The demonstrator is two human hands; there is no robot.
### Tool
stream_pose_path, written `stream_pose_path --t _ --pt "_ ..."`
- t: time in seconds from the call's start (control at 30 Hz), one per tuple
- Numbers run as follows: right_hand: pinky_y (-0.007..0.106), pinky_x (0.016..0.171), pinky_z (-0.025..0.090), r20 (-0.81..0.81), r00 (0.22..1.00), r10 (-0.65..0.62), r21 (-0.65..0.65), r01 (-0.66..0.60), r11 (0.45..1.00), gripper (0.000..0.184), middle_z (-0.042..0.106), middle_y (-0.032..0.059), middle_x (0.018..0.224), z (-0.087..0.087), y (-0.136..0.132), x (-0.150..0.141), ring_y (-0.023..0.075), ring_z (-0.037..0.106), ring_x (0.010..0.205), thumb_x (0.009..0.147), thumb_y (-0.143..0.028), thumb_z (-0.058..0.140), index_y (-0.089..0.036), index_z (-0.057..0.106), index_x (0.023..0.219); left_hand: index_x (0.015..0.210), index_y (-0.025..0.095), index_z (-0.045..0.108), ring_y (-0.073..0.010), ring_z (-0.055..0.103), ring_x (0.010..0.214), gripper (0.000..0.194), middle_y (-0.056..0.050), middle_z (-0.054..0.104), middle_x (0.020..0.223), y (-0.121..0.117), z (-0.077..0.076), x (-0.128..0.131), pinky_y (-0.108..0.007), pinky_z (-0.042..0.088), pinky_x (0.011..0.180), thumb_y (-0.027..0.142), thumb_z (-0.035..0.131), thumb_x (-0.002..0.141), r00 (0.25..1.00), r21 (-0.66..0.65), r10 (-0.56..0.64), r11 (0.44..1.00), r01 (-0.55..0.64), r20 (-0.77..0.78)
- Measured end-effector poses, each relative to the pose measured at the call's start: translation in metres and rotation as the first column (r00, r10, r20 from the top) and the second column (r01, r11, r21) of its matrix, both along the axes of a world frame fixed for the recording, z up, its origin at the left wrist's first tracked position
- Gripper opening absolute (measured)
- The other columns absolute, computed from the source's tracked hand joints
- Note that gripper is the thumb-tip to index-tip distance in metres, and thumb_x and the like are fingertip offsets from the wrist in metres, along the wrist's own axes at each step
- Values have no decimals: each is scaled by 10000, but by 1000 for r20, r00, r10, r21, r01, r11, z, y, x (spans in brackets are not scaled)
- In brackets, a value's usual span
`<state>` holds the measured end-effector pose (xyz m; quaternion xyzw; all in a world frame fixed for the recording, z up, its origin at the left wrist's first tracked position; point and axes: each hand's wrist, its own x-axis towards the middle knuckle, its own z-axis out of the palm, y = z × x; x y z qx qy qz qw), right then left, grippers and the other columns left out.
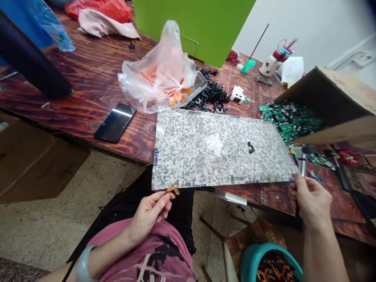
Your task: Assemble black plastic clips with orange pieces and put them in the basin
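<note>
My left hand [148,213] pinches a small orange flex strip [172,190] at 6 o'clock; my right hand [313,201] grips the corner of the granite-patterned board [205,149] at 4 o'clock.

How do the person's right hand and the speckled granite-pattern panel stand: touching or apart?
Touching. The head view shows the right hand with its fingers on the near right corner of the speckled granite-pattern panel, with no gap between them.

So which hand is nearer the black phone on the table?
Left. The left hand sits below and to the right of the phone; the right hand is much farther right, at the corner of the speckled slab.
</note>
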<state>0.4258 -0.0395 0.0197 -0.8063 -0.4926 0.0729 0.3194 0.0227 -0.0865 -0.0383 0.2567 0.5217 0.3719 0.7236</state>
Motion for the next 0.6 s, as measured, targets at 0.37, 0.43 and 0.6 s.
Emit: stream_pose_path --t 0.37,0.43,0.6 --pt "208 519 390 -228 655 721 -126 -754 645 171 509 -18 671 18 -58 -181 113 477 563 947 -267 385 -213 546 936 844 117 653 -42 392 408 403 49 521 548 5 -6 5 -161 229 377 500 673 722 999 39 6 999 -8 51" --pt "209 520 374 -252 634 731 -168 -773 612 184 479 -26 662 9 -59 -187 111 453 557 957 -270 358 -210 522 900 842 113 651 -47 402 413 420 44 528 549 5 -6 5 -161 229 377 511 674 711 999 42 7 999 -9 45" --pt "215 505 345 -304 635 710 -277 -772 572 222 441 -41 636 1 -60 -190 109 407 533 966 -299 338 -217 462 801 830 103 653 -50 406 416 440 41 521 550 5 -5 5 -166 244 376 524 668 707 999 75 4 997 -7 39"
